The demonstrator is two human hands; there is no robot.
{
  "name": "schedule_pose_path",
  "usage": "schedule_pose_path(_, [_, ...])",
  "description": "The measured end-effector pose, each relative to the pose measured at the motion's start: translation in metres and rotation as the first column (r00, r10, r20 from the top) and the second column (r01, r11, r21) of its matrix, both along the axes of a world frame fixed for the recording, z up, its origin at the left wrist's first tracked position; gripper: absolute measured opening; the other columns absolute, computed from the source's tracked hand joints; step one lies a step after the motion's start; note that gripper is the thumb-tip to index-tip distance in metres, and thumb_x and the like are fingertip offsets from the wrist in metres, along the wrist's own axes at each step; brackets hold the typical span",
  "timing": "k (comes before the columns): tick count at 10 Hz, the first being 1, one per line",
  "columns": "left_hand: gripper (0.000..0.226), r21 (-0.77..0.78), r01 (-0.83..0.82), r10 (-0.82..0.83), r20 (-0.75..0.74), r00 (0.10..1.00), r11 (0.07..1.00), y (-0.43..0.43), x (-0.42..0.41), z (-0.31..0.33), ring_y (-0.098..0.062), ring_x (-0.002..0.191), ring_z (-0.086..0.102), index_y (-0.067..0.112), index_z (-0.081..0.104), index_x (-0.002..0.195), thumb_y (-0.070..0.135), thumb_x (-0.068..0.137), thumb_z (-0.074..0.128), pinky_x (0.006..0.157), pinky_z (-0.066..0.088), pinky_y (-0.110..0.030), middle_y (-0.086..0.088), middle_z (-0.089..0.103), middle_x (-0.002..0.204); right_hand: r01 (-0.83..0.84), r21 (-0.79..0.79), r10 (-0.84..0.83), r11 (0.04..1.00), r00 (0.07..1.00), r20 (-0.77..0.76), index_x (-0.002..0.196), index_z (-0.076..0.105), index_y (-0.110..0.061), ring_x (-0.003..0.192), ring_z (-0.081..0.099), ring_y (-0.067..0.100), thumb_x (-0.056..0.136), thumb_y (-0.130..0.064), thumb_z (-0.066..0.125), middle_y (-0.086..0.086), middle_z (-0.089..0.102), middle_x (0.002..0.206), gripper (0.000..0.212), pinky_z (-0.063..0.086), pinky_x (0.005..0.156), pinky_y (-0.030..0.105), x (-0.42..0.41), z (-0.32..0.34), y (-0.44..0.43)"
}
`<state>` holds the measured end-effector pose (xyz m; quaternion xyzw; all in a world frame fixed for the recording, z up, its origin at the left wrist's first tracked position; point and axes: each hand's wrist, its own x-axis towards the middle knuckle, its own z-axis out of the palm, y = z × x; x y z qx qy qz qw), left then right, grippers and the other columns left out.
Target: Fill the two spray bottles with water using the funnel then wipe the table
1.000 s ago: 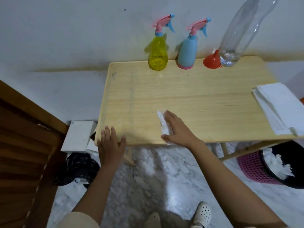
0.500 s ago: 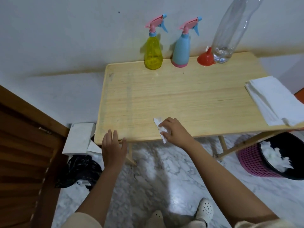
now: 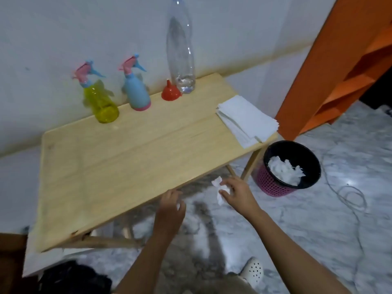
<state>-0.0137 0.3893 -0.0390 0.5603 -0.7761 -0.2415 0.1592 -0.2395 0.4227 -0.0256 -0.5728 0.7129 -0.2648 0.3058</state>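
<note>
- Head view: the right hand (image 3: pixel 237 194) has come off the tabletop since a second ago. It was pressing the tissue (image 3: pixel 219 190) flat on the wood then; now it is past the front edge of the table (image 3: pixel 127 155), over the marble floor (image 3: pixel 318 219).
- The left hand (image 3: pixel 171 206) has left the table's front corner and sits by the front edge, near the right hand.
- The camera has swung right, bringing the whole bin (image 3: pixel 273 185) into sight.
- The tissue is crumpled and pinched between the right thumb and fingertips (image 3: pixel 225 193). One end sticks up above them and the other hangs below.
- The left fingers are loosely curled and hold nothing. Whether their tips touch the table edge I cannot tell.
- Along the back of the table stand the yellow spray bottle (image 3: pixel 101 100), the blue spray bottle (image 3: pixel 136 92), the red funnel (image 3: pixel 170 93) mouth down, and a tall clear bottle (image 3: pixel 182 49) with a little water at the bottom, just beside the funnel.
- A stack of white paper towels (image 3: pixel 246 120) lies on the right end of the table.
- The bin stands on the floor by the table's right leg and holds crumpled white paper (image 3: pixel 284 170).
</note>
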Motion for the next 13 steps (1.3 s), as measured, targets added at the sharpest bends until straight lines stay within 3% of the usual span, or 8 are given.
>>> schedule_pose_path(1, [0.044, 0.181, 0.195, -0.193, -0.034, 0.981, 0.964, -0.008, -0.068, -0.007, -0.033, 0.085, 0.067, -0.004, 0.068, 0.093, 0.028, 0.079, 0.041, 0.076, 0.048, -0.031, -0.022, 0.066, 0.091, 0.125, 0.032, -0.124, 0.992, 0.992, -0.033, 0.107, 0.066, -0.005, 0.091, 0.056, 0.021, 0.087, -0.014, 0.064, 0.01, 0.058, 0.11, 0.021, 0.033, 0.074, 0.019, -0.062, 0.003, 0.012])
schedule_pose_path(2, [0.036, 0.317, 0.362, -0.383, 0.003, 0.924, 0.876, -0.021, -0.162, -0.009, -0.03, 0.106, 0.058, -0.002, 0.062, 0.112, 0.023, 0.09, 0.048, 0.083, 0.034, -0.021, -0.018, 0.061, 0.111, 0.267, 0.055, -0.263, 0.962, 0.962, -0.079, 0.107, 0.066, -0.006, 0.094, 0.055, 0.021, 0.087, -0.016, 0.065, 0.011, 0.058, 0.108, 0.023, 0.033, 0.075, 0.019, -0.145, 0.006, 0.024])
schedule_pose_path(4, [0.026, 0.423, 0.428, -0.467, -0.013, 0.884, 0.799, -0.04, -0.308, -0.009, -0.027, 0.097, 0.052, -0.002, 0.056, 0.113, 0.013, 0.093, 0.048, 0.07, 0.031, -0.024, -0.015, 0.054, 0.107, 0.474, 0.094, -0.472, 0.875, 0.88, -0.047, 0.099, 0.066, -0.006, 0.091, 0.056, 0.02, 0.081, -0.01, 0.068, 0.009, 0.061, 0.102, 0.019, 0.034, 0.072, 0.018, -0.269, 0.009, 0.037])
schedule_pose_path(6, [0.017, 0.43, 0.51, -0.56, -0.013, 0.829, 0.745, -0.081, -0.416, -0.007, -0.023, 0.087, 0.047, -0.003, 0.059, 0.099, 0.008, 0.091, 0.05, 0.069, 0.029, -0.023, -0.02, 0.055, 0.099, 0.594, 0.174, -0.592, 0.785, 0.803, -0.069, 0.095, 0.064, -0.002, 0.092, 0.053, 0.02, 0.079, -0.005, 0.067, 0.013, 0.06, 0.103, 0.017, 0.029, 0.068, 0.013, -0.357, -0.001, 0.018])
schedule_pose_path(8, [0.026, 0.415, 0.572, -0.641, 0.036, 0.766, 0.707, -0.151, -0.518, -0.018, -0.033, 0.101, 0.051, -0.008, 0.053, 0.103, 0.014, 0.09, 0.052, 0.077, 0.035, -0.03, -0.023, 0.053, 0.108, 0.682, 0.165, -0.69, 0.713, 0.724, -0.01, 0.086, 0.059, -0.009, 0.094, 0.055, 0.025, 0.077, -0.002, 0.063, 0.003, 0.052, 0.091, 0.012, 0.027, 0.063, 0.016, -0.427, -0.015, -0.05])
schedule_pose_path(10, [0.026, 0.406, 0.649, -0.73, 0.067, 0.681, 0.643, -0.195, -0.566, -0.015, -0.022, 0.102, 0.049, 0.006, 0.053, 0.114, 0.022, 0.096, 0.047, 0.079, 0.034, -0.024, -0.008, 0.051, 0.109, 0.715, 0.192, -0.729, 0.673, 0.684, 0.008, 0.107, 0.062, -0.004, 0.101, 0.057, 0.023, 0.083, -0.009, 0.063, 0.011, 0.062, 0.11, 0.024, 0.035, 0.071, 0.012, -0.464, -0.023, -0.088])
schedule_pose_path(12, [0.01, 0.389, 0.667, -0.737, 0.05, 0.674, 0.636, -0.221, -0.595, -0.013, -0.019, 0.079, 0.043, 0.012, 0.043, 0.085, 0.013, 0.092, 0.05, 0.069, 0.032, -0.029, -0.009, 0.043, 0.086, 0.703, 0.233, -0.721, 0.672, 0.693, -0.009, 0.114, 0.06, -0.002, 0.11, 0.058, 0.026, 0.087, -0.012, 0.061, 0.012, 0.06, 0.122, 0.029, 0.042, 0.088, 0.024, -0.492, -0.023, -0.102])
schedule_pose_path(13, [0.016, 0.415, 0.652, -0.723, 0.021, 0.69, 0.634, -0.227, -0.601, -0.02, -0.025, 0.091, 0.051, 0.004, 0.056, 0.101, 0.017, 0.094, 0.05, 0.075, 0.037, -0.03, -0.01, 0.051, 0.098, 0.707, 0.231, -0.724, 0.669, 0.689, -0.011, 0.115, 0.06, -0.001, 0.11, 0.057, 0.026, 0.087, -0.011, 0.061, 0.014, 0.061, 0.119, 0.03, 0.037, 0.081, 0.019, -0.495, -0.025, -0.103])
